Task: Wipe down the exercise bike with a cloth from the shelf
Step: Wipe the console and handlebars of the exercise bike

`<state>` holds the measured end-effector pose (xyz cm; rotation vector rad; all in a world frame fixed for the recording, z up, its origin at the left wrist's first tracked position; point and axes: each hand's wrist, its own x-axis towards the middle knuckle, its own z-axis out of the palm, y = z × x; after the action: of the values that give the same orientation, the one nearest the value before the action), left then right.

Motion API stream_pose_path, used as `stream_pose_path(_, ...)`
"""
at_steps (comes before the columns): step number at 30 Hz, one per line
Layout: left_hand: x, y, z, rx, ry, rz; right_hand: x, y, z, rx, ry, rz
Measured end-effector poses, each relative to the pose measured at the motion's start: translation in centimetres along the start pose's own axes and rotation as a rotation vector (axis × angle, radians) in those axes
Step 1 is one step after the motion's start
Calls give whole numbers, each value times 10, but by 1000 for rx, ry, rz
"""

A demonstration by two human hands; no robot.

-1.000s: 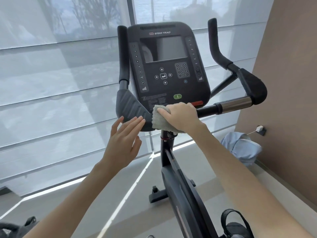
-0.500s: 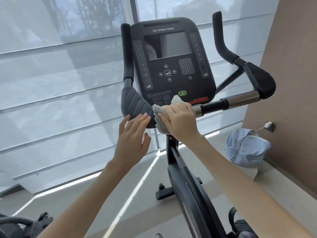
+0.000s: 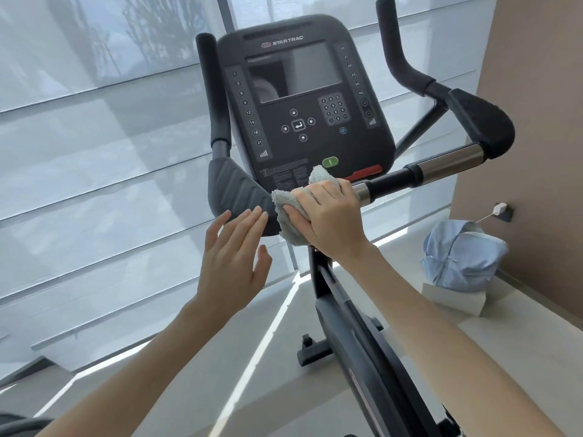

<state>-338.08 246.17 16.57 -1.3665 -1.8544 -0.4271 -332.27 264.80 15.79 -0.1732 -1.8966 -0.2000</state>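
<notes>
The right hand (image 3: 331, 216) grips the bunched cloth (image 3: 288, 227) against the console's (image 3: 299, 146) bottom edge; the left hand (image 3: 233, 257), flat-fingered and empty, hovers by the pad (image 3: 233, 190). Better to spread the cloth (more contact) and stroke firmly along the bar (image 3: 391, 181).

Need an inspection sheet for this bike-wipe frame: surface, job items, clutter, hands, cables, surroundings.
Surface: pale grey floor, bright strips of light across it.
Job's things: black exercise bike with Star Trac console; pale grey terry cloth held at the console's lower edge, by the handlebar.
Clutter: light blue fabric bundle on a white box beside the wall.
Grippers: right hand grips the cloth; left hand open, fingers straight, tips at the black ribbed pad, contact unclear.
Cables: white plug in a wall socket, thin white lead running towards the bundle.
Surroundings: translucent window blinds; brown wall.
</notes>
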Motion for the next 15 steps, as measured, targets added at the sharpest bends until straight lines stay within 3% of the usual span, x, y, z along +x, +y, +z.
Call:
stream_pose_path(9,-2,16,8,96,97,-91,-8,-10,8,-44,148,36)
stream_pose_path(15,-5,18,16,133,154,-112,-52,15,30,-65,254,-143)
